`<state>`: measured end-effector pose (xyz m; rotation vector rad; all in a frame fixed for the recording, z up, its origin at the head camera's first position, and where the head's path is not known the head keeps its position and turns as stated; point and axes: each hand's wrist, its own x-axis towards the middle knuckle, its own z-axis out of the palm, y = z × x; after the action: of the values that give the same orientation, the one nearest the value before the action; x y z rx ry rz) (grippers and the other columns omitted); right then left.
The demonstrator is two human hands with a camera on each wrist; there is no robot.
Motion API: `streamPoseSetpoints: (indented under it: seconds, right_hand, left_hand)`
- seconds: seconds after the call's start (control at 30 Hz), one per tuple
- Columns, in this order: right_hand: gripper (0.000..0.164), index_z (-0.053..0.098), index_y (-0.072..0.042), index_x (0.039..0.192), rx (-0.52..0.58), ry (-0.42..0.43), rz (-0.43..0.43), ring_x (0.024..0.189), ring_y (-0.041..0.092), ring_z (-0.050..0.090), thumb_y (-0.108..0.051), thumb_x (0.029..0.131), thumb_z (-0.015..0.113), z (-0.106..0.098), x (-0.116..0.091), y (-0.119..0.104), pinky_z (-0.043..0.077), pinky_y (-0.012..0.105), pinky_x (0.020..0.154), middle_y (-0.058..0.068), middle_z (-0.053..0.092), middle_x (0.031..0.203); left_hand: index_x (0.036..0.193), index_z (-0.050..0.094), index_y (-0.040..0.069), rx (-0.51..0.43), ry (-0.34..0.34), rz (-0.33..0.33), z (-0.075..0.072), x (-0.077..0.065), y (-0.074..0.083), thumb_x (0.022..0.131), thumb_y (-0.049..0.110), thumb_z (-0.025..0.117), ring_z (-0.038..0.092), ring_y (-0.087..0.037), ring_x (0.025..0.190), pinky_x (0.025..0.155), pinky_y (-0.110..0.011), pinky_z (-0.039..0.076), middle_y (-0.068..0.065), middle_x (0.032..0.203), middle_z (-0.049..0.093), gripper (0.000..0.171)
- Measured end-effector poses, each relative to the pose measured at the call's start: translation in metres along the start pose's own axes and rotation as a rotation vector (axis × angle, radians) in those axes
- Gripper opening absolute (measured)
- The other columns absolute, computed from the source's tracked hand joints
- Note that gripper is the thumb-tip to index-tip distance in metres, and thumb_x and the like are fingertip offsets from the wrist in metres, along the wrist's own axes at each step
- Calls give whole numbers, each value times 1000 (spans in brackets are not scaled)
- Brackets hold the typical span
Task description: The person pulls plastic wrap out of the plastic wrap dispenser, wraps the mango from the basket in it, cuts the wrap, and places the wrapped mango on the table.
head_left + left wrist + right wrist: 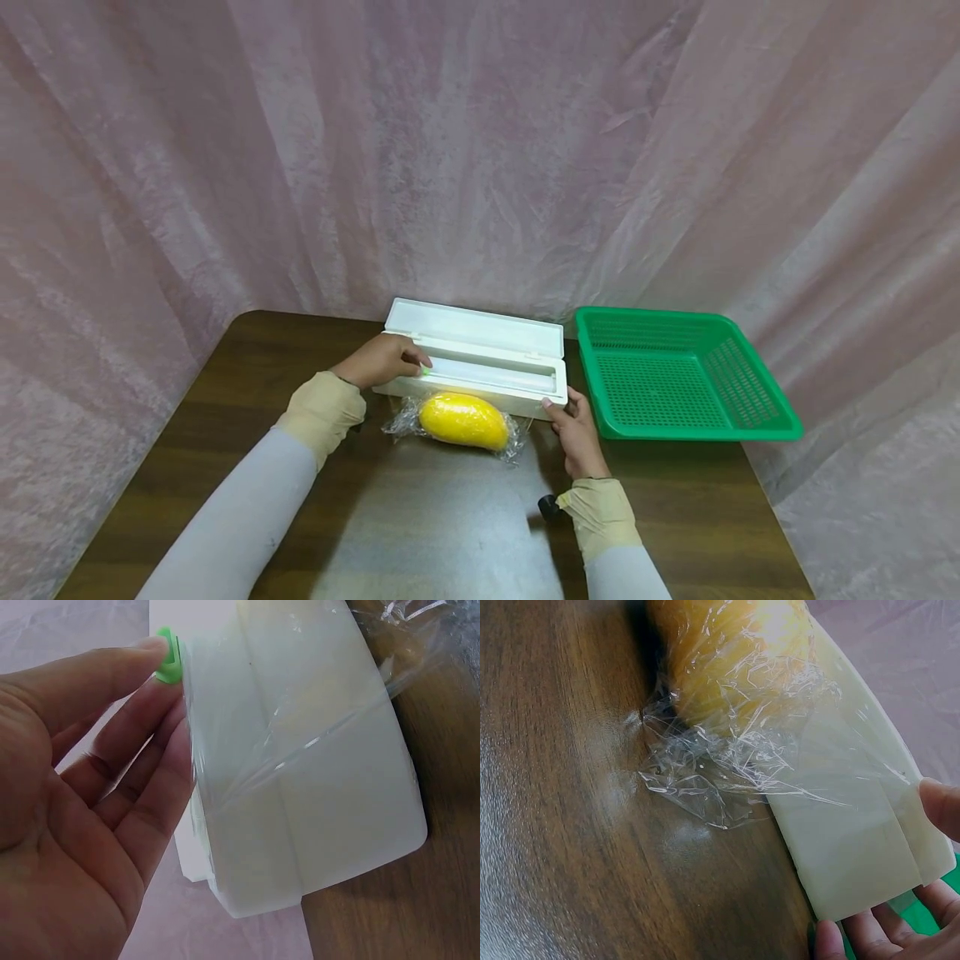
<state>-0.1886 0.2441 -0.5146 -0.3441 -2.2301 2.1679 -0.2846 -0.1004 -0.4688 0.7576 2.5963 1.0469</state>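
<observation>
A long white cling film dispenser box (529,404) stands on the table with its lid (474,327) raised at the back. My left hand (381,360) is at its left end, thumb and a finger pinching a small green slide cutter (169,661) on the front edge. My right hand (579,437) grips the right end, thumb near the top edge and fingers round the end wall. Just before the box lies a yellow oblong fruit (463,420) wrapped in clear film. Crumpled film (712,780) spreads from its ends, and some stretches up over the box's front wall.
To the right of the box sits a green perforated plastic basket (652,433), close beside my right hand. The brown wooden table (247,400) ends at a pink curtain (480,167) hanging behind it.
</observation>
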Motion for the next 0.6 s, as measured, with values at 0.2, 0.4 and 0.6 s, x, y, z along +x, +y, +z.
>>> streamPoseSetpoints:
  seconds: [0.2,0.4,0.6]
  right_hand:
    - [59,32,-10,140,10,14,6,116,28,40,-21,92,64,-3,10,15,30,44,90,15,39,137]
    - [60,33,-10,139,-7,32,-7,116,28,40,-24,91,66,-2,11,17,31,45,90,15,40,136]
    - [59,34,-11,138,-2,32,-4,117,28,40,-23,90,66,-3,10,15,31,47,91,14,39,136]
  left_hand:
    - [98,73,18,40,16,31,0,-2,-1,88,11,67,57,-13,90,76,-32,49,4,99,63,13]
    - [98,73,19,73,31,56,-1,-3,-3,89,12,67,57,-13,91,78,-33,48,4,98,62,13]
    - [97,73,20,81,47,51,-2,-7,-5,89,12,66,56,-12,88,76,-32,48,5,95,61,13]
